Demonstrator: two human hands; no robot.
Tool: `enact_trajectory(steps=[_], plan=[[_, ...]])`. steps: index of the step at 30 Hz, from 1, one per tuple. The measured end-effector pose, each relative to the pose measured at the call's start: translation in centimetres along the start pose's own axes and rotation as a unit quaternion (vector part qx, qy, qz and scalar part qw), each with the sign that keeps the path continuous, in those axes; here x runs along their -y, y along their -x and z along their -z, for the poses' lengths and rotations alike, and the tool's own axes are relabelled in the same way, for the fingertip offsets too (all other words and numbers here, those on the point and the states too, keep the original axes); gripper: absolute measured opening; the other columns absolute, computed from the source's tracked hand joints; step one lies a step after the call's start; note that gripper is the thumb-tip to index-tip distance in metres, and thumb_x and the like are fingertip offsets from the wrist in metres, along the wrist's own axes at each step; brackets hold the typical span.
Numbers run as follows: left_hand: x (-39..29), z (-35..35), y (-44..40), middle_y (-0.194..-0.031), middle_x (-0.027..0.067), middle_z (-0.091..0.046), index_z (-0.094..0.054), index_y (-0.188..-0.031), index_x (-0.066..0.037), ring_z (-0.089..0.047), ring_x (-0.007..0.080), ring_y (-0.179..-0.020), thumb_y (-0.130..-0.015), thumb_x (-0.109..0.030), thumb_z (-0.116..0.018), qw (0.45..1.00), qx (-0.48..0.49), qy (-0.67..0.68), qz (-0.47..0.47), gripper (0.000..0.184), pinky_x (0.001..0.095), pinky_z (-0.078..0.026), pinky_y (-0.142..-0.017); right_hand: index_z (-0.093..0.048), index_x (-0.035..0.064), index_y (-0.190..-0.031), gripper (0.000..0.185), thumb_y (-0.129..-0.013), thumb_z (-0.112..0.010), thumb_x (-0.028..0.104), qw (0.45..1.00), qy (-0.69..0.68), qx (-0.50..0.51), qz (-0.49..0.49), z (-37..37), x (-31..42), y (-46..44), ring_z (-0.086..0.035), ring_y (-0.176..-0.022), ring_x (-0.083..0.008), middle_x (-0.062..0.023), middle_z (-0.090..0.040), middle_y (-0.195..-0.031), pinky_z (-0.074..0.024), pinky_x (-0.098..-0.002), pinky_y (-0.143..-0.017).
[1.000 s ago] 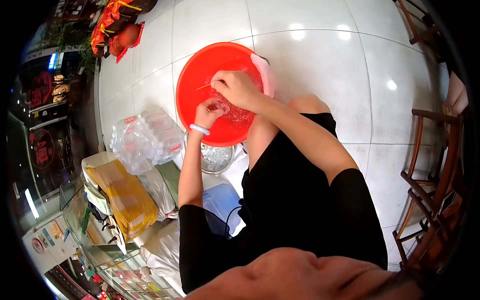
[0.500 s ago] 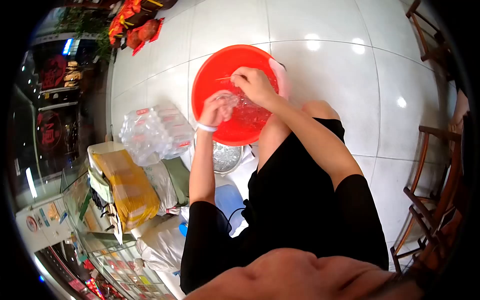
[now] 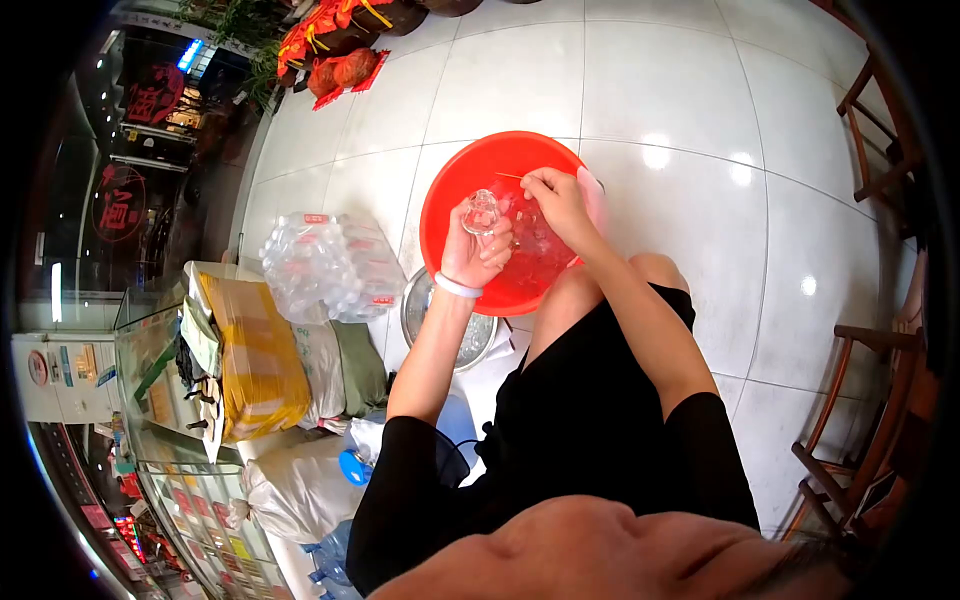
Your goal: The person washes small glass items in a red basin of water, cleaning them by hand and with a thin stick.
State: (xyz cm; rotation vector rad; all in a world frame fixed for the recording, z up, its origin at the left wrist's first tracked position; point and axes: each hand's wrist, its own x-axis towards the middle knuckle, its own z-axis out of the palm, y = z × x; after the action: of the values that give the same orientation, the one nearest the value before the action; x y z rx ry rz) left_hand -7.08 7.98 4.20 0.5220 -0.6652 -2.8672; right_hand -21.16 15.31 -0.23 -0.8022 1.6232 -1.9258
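A red basin (image 3: 448, 200) stands on the tiled floor in front of my knees, with clear objects and what looks like water in it. Over its left side, my left hand (image 3: 474, 250) is closed around a small clear glass piece (image 3: 481, 212), its rounded end turned up; its exact kind is hard to make out. My right hand (image 3: 560, 205) is above the basin's right half, pinching a thin light-coloured stick (image 3: 509, 175) that points left toward the glass piece, apart from it. A pink-and-white cloth (image 3: 593, 195) hangs over the basin's right rim.
Left of the basin are a metal bowl (image 3: 411, 310) of clear pieces and a plastic-wrapped pack of bottles (image 3: 325, 265). Further left stand a yellow-taped box (image 3: 258, 355), sacks and a glass display case (image 3: 190, 500). Wooden chairs (image 3: 850, 400) line the right side.
My left hand has turned, showing the glass piece more upright and clearly. My right hand has drawn slightly away with the stick. The whole view has shifted, placing the basin lower and further right.
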Motion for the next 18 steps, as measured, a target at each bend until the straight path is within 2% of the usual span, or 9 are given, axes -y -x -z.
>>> enact_trajectory(steps=[2, 5, 9, 17, 18], plan=[[0.3, -0.1, 0.3, -0.070, 0.0059, -0.049, -0.052, -0.103, -0.001, -0.034, 0.0111, -0.040, -0.086, -0.044, -0.035, 0.997, 0.000, 0.078, 0.030, 0.049, 0.0221, -0.026, -0.035, -0.059, -0.0021, -0.075, 0.019, -0.078, -0.055, 0.016, 0.998, -0.031, 0.010, -0.057, 0.3, 0.4, 0.2, -0.055, -0.058, -0.0139, -0.0075, -0.060, -0.064, -0.0428, -0.0276, -0.055], [0.8, -0.6, 0.6, -0.070, 0.0059, -0.049, -0.051, -0.102, 0.002, -0.034, 0.0113, -0.040, -0.086, -0.044, -0.035, 0.993, 0.001, 0.110, 0.043, 0.051, 0.0225, -0.026, -0.036, -0.059, -0.0023, -0.075, 0.019, -0.078, -0.055, 0.016, 0.996, -0.039, 0.020, -0.073, 0.7, 0.5, 0.2, -0.055, -0.058, -0.0133, -0.0075, -0.060, -0.064, -0.0424, -0.0273, -0.055], [1.3, -0.9, 0.9, -0.071, 0.0061, -0.049, -0.050, -0.103, 0.002, -0.035, 0.0115, -0.042, -0.087, -0.044, -0.034, 0.988, -0.003, 0.145, 0.051, 0.052, 0.0232, -0.026, -0.036, -0.060, -0.0020, -0.075, 0.019, -0.078, -0.055, 0.016, 0.999, -0.010, 0.011, -0.029, 0.4, -0.6, -0.1, -0.054, -0.057, -0.0132, -0.0074, -0.059, -0.063, -0.0418, -0.0268, -0.054], [2.2, -1.0, 1.0, -0.071, 0.0047, -0.049, -0.049, -0.104, 0.003, -0.034, 0.0115, -0.042, -0.087, -0.049, -0.032, 0.985, 0.022, 0.159, 0.061, 0.057, 0.0235, -0.025, -0.036, -0.060, -0.0014, -0.075, 0.020, -0.078, -0.054, 0.017, 0.999, -0.003, 0.028, -0.043, 0.2, -0.1, -0.1, -0.056, -0.060, -0.0141, -0.0075, -0.060, -0.064, -0.0421, -0.0267, -0.056], [2.3, -1.1, 1.1, -0.074, 0.0061, -0.049, -0.047, -0.107, 0.003, -0.035, 0.0109, -0.044, -0.087, -0.048, -0.032, 0.984, 0.053, 0.160, 0.058, 0.056, 0.0230, -0.027, -0.037, -0.060, -0.0014, -0.075, 0.020, -0.078, -0.054, 0.017, 0.999, -0.001, 0.030, -0.042, 0.2, -0.1, -0.2, -0.056, -0.060, -0.0141, -0.0075, -0.060, -0.064, -0.0421, -0.0267, -0.056]])
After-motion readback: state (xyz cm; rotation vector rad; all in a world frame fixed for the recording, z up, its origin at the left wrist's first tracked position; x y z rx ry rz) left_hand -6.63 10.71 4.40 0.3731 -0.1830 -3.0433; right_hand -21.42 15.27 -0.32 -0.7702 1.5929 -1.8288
